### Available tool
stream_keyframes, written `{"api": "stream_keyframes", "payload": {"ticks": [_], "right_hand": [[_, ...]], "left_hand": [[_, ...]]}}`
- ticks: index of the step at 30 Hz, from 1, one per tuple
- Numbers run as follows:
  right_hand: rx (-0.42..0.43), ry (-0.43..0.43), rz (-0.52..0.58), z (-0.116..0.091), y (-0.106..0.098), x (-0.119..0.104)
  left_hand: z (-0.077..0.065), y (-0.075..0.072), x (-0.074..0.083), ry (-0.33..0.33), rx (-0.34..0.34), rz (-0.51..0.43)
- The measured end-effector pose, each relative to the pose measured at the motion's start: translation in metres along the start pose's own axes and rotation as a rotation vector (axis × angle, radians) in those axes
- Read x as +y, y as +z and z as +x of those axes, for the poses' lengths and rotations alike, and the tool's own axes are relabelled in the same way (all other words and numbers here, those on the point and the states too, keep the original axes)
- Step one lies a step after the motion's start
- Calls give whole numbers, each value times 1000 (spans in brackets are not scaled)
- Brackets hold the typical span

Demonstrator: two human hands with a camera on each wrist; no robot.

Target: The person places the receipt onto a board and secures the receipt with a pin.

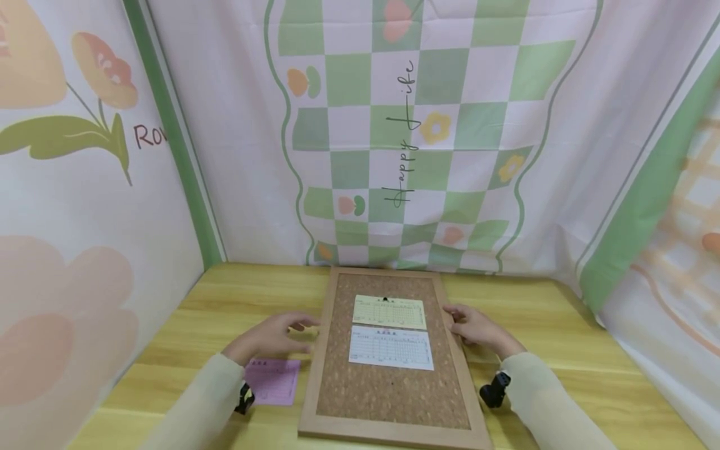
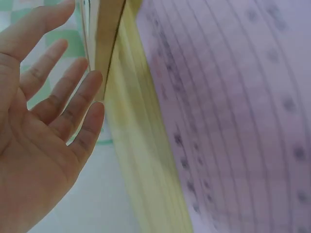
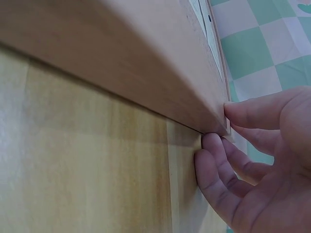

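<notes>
A wood-framed cork board [image 1: 394, 397] lies on the table, with a pale yellow printed form [image 1: 390, 314] above a white one [image 1: 390, 348] on it. A small black pin [image 1: 385, 299] sits at the yellow form's top edge. My right hand [image 1: 475, 328] grips the frame's right side, thumb on its upper edge and curled fingers [image 3: 214, 170] against its side and lower edge. Beside the left side of the frame, my left hand [image 1: 272, 337] is held with fingers spread and nothing in them. Under that wrist lies a pink printed form [image 1: 275, 384], partly hidden by the sleeve.
The wood-grain table [image 1: 270, 284] ends against a hanging checkered cloth [image 1: 394, 162] at the back. Printed cloths also hang at the left and right. A black wrist camera [image 1: 495, 390] is strapped at the right sleeve.
</notes>
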State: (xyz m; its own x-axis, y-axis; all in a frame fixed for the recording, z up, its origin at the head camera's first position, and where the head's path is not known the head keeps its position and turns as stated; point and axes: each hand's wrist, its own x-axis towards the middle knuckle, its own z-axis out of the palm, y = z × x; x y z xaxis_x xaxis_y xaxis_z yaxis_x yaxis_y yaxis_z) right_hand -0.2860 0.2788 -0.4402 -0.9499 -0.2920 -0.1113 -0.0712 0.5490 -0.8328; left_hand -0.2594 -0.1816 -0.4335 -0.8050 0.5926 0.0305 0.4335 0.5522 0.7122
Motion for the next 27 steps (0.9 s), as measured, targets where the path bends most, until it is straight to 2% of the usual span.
{"api": "stream_keyframes", "payload": {"ticks": [6, 13, 27], "right_hand": [[-1, -13, -14, -2, -1, -1], [9, -8, -18, -2, 0, 0], [17, -11, -21, -1, 0, 2]], "left_hand": [[-15, -9, -11, 29, 16, 39], [-35, -14, -22, -25, 61, 26], [-76, -30, -37, -57, 102, 36]]}}
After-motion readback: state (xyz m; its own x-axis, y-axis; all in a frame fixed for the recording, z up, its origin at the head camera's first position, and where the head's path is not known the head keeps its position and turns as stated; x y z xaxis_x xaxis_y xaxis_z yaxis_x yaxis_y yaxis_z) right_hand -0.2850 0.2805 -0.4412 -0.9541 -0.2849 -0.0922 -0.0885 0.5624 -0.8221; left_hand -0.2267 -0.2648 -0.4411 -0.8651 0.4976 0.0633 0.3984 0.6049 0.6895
